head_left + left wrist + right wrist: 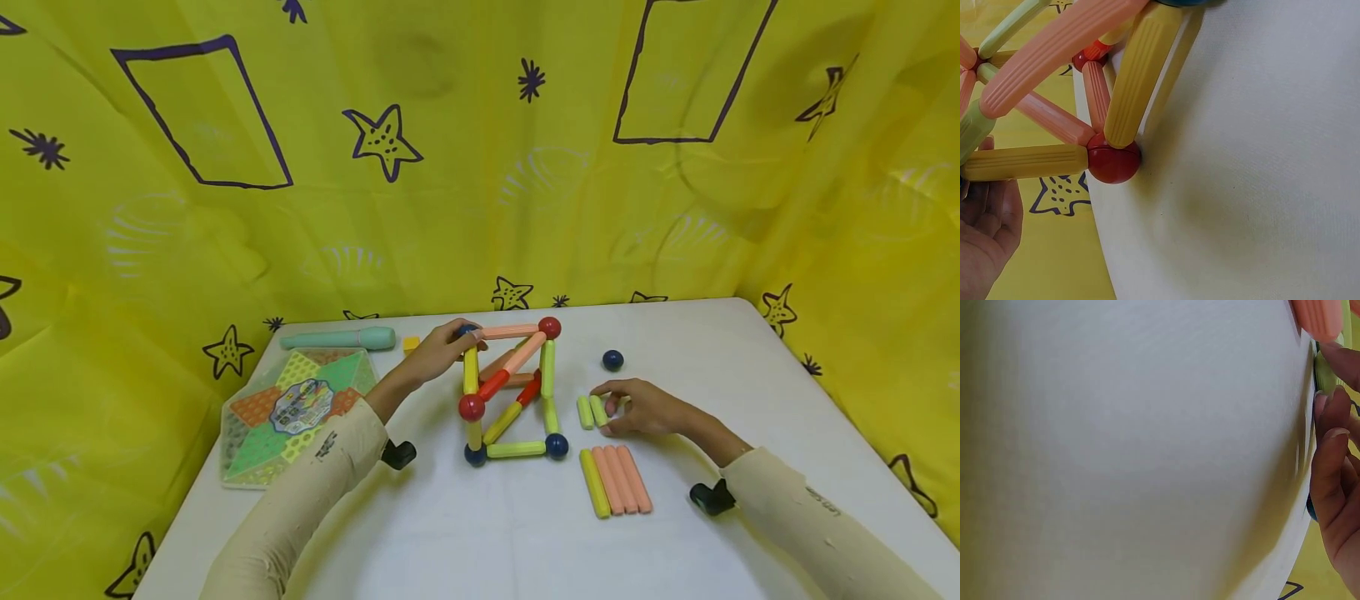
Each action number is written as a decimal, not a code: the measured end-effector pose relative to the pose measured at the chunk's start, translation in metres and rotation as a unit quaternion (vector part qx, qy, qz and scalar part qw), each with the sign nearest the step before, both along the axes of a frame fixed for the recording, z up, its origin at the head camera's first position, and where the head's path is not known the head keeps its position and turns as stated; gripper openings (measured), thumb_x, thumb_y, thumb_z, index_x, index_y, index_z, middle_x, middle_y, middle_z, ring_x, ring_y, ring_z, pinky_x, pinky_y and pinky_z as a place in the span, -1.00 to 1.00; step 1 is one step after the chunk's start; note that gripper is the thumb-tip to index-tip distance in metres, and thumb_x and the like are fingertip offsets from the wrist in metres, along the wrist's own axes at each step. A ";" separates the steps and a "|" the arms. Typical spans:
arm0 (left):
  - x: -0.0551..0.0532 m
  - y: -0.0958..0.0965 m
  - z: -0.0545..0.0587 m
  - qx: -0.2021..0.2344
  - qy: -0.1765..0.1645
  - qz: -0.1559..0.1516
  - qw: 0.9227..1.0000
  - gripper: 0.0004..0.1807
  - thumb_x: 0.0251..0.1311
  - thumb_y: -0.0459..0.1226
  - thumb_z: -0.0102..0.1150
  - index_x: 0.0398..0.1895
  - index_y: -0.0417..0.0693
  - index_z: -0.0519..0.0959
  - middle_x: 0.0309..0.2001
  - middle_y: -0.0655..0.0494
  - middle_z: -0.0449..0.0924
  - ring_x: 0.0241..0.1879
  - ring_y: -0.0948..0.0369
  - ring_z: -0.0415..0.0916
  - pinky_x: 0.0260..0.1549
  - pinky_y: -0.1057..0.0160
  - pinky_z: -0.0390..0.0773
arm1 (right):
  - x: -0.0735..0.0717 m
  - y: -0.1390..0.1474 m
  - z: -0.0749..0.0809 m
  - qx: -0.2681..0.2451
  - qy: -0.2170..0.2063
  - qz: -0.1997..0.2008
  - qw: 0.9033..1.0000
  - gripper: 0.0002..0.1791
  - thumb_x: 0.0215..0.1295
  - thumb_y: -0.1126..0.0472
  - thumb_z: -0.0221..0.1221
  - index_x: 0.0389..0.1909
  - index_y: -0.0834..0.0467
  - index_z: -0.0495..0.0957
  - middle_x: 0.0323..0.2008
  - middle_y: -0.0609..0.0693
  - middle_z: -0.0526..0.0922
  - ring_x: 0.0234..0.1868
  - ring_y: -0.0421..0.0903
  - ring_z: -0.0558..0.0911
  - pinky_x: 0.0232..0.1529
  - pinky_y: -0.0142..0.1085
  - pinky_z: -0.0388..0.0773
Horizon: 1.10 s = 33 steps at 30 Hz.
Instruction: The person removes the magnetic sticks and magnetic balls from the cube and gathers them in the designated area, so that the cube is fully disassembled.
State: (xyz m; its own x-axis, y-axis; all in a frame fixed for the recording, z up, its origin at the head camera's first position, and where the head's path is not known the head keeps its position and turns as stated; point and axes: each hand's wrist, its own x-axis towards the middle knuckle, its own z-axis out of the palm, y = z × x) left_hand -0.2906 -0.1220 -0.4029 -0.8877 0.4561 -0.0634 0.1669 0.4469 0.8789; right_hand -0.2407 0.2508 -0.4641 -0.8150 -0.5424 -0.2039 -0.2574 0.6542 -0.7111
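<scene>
Somewhere for play, room type unclear — yellow curtain (465, 225) with drawn stars (386, 143), white table (465, 533), toy sticks (619, 481), balls (612, 360).

White, smooth tabletop (1135, 425) fills most of the view; yellowish shadow (1266, 519) slants down its right side. Right hand (1338, 481) at right edge, pinching a light-green plastic stick (1326, 374) (mostly hidden). Ridged salmon-pink plastic stick (1321, 317) above; dark-blue ball (1311, 508) peeks from behind the hand; bright-yellow sheet (1311, 559) beyond.
</scene>
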 end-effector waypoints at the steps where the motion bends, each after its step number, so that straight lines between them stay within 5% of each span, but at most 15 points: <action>1: 0.000 0.000 0.000 0.000 -0.002 0.000 1.000 -0.59 0.55 0.00 -0.10 0.18 -0.10 0.46 0.10 -0.06 0.64 0.15 0.06 0.54 0.18 0.03 0.51 | -0.001 -0.001 0.000 -0.001 -0.004 0.002 1.000 -0.32 0.17 0.21 0.43 0.28 0.33 0.44 -0.26 -0.01 0.57 -0.29 -0.09 0.48 -0.36 -0.40 0.43; 8: 0.000 -0.001 -0.001 0.003 -0.005 0.002 1.000 -0.60 0.56 -0.04 -0.11 0.20 -0.10 0.45 0.12 -0.06 0.63 0.18 0.05 0.53 0.20 0.02 0.50 | -0.001 -0.003 0.001 -0.006 -0.013 -0.005 1.000 -0.27 0.15 0.21 0.44 0.33 0.31 0.40 -0.26 0.00 0.58 -0.27 -0.09 0.47 -0.36 -0.39 0.43; 14: 0.001 0.001 -0.001 0.009 -0.006 -0.005 1.000 -0.56 0.55 0.00 -0.11 0.23 -0.10 0.44 0.12 -0.06 0.63 0.20 0.03 0.52 0.20 0.01 0.49 | 0.005 0.006 0.010 -0.024 0.008 -0.018 1.000 -0.24 0.21 0.16 0.41 0.36 0.34 0.33 -0.22 0.04 0.62 -0.46 -0.12 0.53 -0.39 -0.38 0.49; 22: -0.001 -0.002 0.000 0.010 -0.003 -0.007 1.000 -0.56 0.54 0.02 -0.10 0.19 -0.10 0.47 0.10 -0.06 0.64 0.19 0.02 0.53 0.19 -0.01 0.49 | -0.001 -0.028 0.034 -0.064 0.103 -0.126 0.985 -0.46 0.40 0.01 0.25 0.18 0.33 0.44 -0.18 0.16 0.66 -0.44 0.02 0.68 -0.41 -0.29 0.56; 27: -0.001 -0.002 -0.002 0.007 -0.003 -0.005 1.000 -0.57 0.56 -0.01 -0.12 0.21 -0.10 0.45 0.11 -0.06 0.64 0.19 0.05 0.53 0.20 0.00 0.50 | -0.007 -0.066 0.036 -0.054 0.076 -0.149 0.984 -0.37 0.26 -0.18 0.33 0.05 0.27 0.48 -0.21 0.11 0.71 -0.38 -0.01 0.72 -0.35 -0.28 0.58; 33: 0.000 -0.001 -0.004 0.017 0.008 -0.012 1.000 -0.56 0.57 -0.04 -0.14 0.25 -0.14 0.42 0.10 -0.09 0.63 0.21 0.01 0.53 0.21 -0.04 0.51 | -0.009 -0.084 0.036 -0.079 0.025 -0.141 0.986 -0.48 0.22 0.01 0.41 0.02 0.23 0.45 -0.35 0.03 0.74 -0.40 0.04 0.72 -0.41 -0.27 0.49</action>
State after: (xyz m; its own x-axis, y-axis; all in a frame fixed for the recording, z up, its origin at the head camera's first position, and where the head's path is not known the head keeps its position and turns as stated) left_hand -0.2910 -0.1235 -0.4070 -0.8774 0.4787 -0.0328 0.1918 0.4125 0.8905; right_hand -0.2501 0.1667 -0.4280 -0.9451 -0.3142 -0.0899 -0.1187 0.5864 -0.8013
